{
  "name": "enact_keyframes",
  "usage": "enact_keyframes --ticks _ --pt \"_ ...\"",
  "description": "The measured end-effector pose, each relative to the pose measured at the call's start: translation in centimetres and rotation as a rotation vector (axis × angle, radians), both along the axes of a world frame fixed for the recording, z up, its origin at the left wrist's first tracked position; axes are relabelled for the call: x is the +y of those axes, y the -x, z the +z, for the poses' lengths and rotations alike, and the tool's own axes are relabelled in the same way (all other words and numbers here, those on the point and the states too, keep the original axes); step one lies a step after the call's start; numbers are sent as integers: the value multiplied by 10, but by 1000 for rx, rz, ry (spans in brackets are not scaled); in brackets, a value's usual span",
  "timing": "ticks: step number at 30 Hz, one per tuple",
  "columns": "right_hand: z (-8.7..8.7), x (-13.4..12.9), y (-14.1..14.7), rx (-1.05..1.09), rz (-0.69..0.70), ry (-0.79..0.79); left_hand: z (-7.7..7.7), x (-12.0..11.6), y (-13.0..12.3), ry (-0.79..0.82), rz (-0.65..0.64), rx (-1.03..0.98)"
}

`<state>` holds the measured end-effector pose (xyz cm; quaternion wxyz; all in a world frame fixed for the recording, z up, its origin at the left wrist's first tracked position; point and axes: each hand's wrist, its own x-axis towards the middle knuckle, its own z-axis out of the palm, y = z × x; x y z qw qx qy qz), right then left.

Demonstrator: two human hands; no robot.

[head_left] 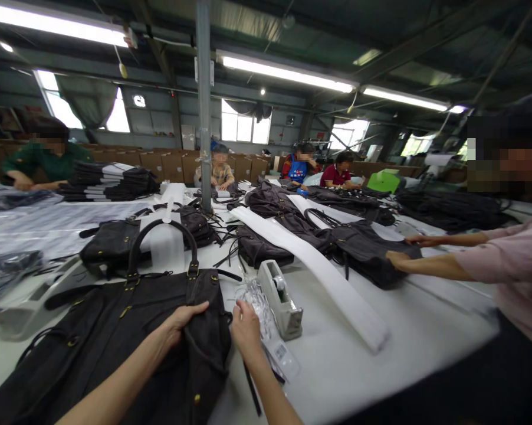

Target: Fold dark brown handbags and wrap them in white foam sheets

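A dark grey handbag (160, 330) with brass-coloured fittings lies before me, its two-strap handle (162, 227) standing up. My left hand (180, 324) grips the front of the bag near its right side, thumb on top and the other fingers partly hidden. Just beyond the bag's right edge is my right hand (246, 327), fingers curled and pinched together; what is between them is too small to make out. Beside that hand lie a pile of clear plastic ties (253, 295), a tape dispenser (280, 301) and a clear packet with a barcode label (283, 357).
A long white foam strip (319, 274) crosses the white table (337, 366). More dark bags (266, 239) lie behind it. At right, a co-worker in a pink top (509, 260) has both hands on another bag (372, 254). A grey post (204, 118) rises from the table; other people work farther back.
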<state>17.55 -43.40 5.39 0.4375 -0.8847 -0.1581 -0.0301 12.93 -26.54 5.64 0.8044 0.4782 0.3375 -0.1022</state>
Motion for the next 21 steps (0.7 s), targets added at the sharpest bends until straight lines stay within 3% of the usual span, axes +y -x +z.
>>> enact_keyframes --ticks 3,6,10,15,17,21 --pt "-17 9 -10 -15 71 248 6 2 -2 150 51 -45" --pt "-23 22 -9 37 78 299 12 7 -5 146 106 -61" --pt "-17 22 -7 55 66 271 9 13 -3 17 216 -137" --pt "-11 10 -15 -76 15 448 -4 10 -1 -178 245 -212" --pt "-8 14 -24 -155 71 364 -2 7 -3 -234 214 -210" --pt "-2 44 -49 -200 188 -17 8 5 -13 -331 227 -227"
